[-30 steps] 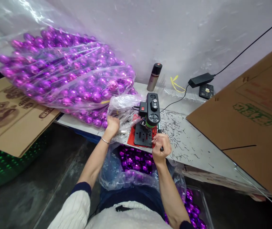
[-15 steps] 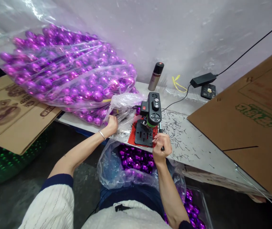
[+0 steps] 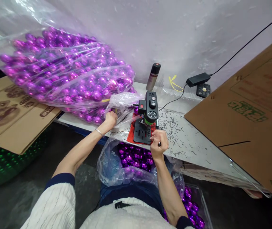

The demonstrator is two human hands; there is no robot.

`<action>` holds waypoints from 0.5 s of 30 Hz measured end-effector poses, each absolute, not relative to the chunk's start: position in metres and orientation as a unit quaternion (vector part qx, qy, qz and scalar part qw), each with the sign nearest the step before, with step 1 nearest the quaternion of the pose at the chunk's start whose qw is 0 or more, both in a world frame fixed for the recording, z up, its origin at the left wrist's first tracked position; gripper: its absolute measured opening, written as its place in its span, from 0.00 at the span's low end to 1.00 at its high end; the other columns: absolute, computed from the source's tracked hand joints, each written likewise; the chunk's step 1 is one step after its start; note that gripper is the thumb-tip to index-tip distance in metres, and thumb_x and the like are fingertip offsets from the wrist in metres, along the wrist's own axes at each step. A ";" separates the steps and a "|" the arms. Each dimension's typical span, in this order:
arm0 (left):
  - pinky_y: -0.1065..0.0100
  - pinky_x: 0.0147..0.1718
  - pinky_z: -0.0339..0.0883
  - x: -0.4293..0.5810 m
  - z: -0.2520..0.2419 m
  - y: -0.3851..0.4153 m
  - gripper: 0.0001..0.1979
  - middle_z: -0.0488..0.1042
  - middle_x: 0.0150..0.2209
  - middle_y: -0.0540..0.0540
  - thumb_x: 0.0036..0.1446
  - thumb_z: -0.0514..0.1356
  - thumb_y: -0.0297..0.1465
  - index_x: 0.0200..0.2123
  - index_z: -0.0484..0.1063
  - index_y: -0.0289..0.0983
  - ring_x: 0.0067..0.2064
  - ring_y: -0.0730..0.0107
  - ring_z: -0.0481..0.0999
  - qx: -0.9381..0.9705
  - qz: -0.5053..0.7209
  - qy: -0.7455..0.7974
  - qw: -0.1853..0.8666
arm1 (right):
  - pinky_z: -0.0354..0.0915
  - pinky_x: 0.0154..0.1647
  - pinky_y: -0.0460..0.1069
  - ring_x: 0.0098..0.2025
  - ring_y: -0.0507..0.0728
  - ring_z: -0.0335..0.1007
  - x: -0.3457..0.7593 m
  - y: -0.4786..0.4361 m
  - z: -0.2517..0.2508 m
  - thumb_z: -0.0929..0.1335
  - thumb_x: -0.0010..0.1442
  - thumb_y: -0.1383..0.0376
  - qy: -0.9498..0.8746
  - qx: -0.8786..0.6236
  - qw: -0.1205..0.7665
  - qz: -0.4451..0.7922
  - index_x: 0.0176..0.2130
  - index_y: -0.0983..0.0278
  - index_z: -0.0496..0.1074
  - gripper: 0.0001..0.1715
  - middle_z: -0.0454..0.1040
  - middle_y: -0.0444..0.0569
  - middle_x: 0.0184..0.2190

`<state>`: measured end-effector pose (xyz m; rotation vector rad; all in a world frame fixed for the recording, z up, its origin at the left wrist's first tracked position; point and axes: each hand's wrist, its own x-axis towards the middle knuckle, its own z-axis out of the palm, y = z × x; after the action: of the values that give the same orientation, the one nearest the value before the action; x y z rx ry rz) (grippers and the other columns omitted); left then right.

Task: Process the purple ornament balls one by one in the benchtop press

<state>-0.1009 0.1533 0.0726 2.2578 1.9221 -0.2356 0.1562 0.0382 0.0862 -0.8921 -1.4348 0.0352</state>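
Note:
My right hand (image 3: 159, 143) is wrapped round the black-ended lever (image 3: 157, 124) at the right side of a small black bench press (image 3: 152, 108). The press stands with its slotted base plate (image 3: 142, 133) on a red mat (image 3: 130, 135). My left hand (image 3: 111, 119) is at the mouth of a big clear plastic bag (image 3: 123, 101), fingers curled in; what they hold, if anything, is hidden. Shiny purple balls (image 3: 78, 76) fill that bag. More purple balls (image 3: 136, 157) lie in an open clear bag (image 3: 109, 173) below the table edge, in front of my body.
Small dark bits are scattered over the white table (image 3: 195, 140). Behind the press stand a spray can (image 3: 153, 76), a yellow tie (image 3: 174, 83) and a black power adapter (image 3: 198, 79). Cardboard (image 3: 252, 117) leans at right; flat cardboard (image 3: 19, 117) lies left. A clear bin (image 3: 204, 203) holds purple balls.
The view has shifted slightly. My left hand has moved a little up, further against the bag's mouth. My right hand stays on the lever, raised slightly.

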 end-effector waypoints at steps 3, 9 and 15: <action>0.43 0.48 0.70 -0.105 0.076 0.149 0.21 0.72 0.52 0.14 0.57 0.59 0.24 0.52 0.74 0.20 0.53 0.31 0.76 0.745 -0.051 0.659 0.090 | 0.65 0.31 0.48 0.29 0.51 0.70 0.157 0.039 0.084 0.62 0.68 0.70 -0.634 -0.391 0.667 0.015 0.26 0.61 0.67 0.18 0.72 0.43 0.25; 0.54 0.61 0.66 -0.098 0.070 0.138 0.34 0.73 0.60 0.34 0.54 0.68 0.32 0.64 0.66 0.34 0.59 0.50 0.75 0.686 0.222 0.618 0.312 | 0.66 0.29 0.48 0.29 0.51 0.70 0.155 0.039 0.082 0.62 0.69 0.69 -0.628 -0.396 0.670 0.013 0.26 0.61 0.67 0.18 0.71 0.43 0.25; 0.58 0.52 0.75 -0.063 0.056 0.121 0.18 0.81 0.48 0.42 0.60 0.66 0.34 0.53 0.73 0.37 0.47 0.62 0.82 0.295 0.527 0.425 0.675 | 0.66 0.28 0.47 0.30 0.52 0.71 0.158 0.039 0.078 0.62 0.69 0.68 -0.629 -0.390 0.672 0.030 0.27 0.61 0.67 0.18 0.71 0.44 0.26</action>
<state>-0.0629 0.1213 0.0560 0.6630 0.9560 1.1853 0.1578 0.0392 0.0778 -0.8786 -1.4172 0.0668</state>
